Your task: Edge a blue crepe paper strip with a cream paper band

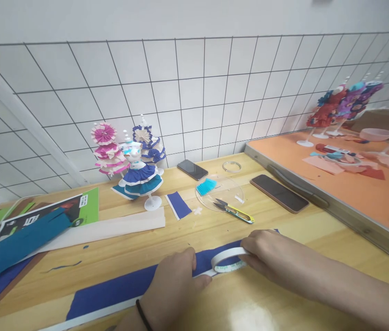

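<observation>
At the near edge of the counter (128,257), we find a tape roll (228,258) standing on edge on a long blue strip (118,289). The right hand (270,257) holds it, its grip closed around the roll's right side. A length of white tape (111,309) runs from the roll leftward along the strip's lower edge. The left hand (174,287) rests on strip and tape just beside the roll, fingers drawn together and the thumb lying along the tape. We cannot tell whether its grip pinches anything. A dark band sits on that wrist.

Behind the hands we note:
- Snips (234,210) lie partly on a clear disc (220,193), which also bears a teal fringe (206,186).
- A small blue piece (178,205) lies left of the disc and a clear ring (231,166) behind it.
- Two phones (192,169) (279,193) lie face up, one on each side of the disc.
- A cream strip (111,227) lies flat to the left, near a green booklet (60,211).
- Three paper dolls (139,177) stand upright on stands before the grid wall (194,92).

On the right an orange table (370,197) adjoins the counter. It carries more paper figures (342,103) and scraps.
</observation>
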`<state>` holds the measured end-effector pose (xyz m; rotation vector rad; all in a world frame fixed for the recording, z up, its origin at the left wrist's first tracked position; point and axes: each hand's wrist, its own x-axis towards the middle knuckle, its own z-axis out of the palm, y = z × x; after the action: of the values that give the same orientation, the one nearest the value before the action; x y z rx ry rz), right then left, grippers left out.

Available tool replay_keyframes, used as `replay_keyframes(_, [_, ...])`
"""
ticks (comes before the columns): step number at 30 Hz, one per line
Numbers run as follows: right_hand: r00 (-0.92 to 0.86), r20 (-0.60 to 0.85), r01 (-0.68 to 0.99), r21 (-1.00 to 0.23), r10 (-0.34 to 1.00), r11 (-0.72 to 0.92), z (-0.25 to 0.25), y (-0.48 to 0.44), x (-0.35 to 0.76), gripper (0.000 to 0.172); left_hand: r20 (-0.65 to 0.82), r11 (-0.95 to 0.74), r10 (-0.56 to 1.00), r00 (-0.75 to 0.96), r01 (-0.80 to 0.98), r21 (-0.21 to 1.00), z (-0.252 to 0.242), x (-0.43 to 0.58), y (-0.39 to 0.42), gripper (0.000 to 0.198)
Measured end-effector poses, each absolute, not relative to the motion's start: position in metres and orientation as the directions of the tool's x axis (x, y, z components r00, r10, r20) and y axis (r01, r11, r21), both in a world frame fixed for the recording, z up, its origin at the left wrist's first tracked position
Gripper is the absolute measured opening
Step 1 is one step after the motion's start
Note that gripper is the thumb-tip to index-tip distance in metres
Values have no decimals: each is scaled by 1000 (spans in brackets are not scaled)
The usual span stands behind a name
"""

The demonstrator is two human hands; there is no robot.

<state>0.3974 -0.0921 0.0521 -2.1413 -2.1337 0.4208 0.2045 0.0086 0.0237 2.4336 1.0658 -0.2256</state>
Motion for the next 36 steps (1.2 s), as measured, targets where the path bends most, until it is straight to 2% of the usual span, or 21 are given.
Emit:
replay_keyframes(3, [-25,-132,969,-245,991,-8,53,-92,398,27,-350,-582,636,688,725,369,26,207,11,19])
replay_keyframes(10, [-30,-124,982,-191,992,6,52,-94,401,25,-322,-599,686,652,758,259,26,215,6,20])
replay_keyframes(21, [-52,-100,993,-108,994,41,58,-97,412,26,-338,-598,693,637,770,225,27,218,1,35])
replay_keyframes(26, [-80,-106,995,-63,991,74,64,-95,411,25,-353,-595,704,616,783,181,31,221,-1,34])
replay_keyframes(31, [-107,-102,988,-120,989,95,72,-95,415,22,-343,-592,718,606,790,156,32,225,-3,33])
replay_keyframes(36, [-150,-124,945,-309,981,106,81,-97,427,24,-351,-593,714,606,790,156,29,226,-2,35])
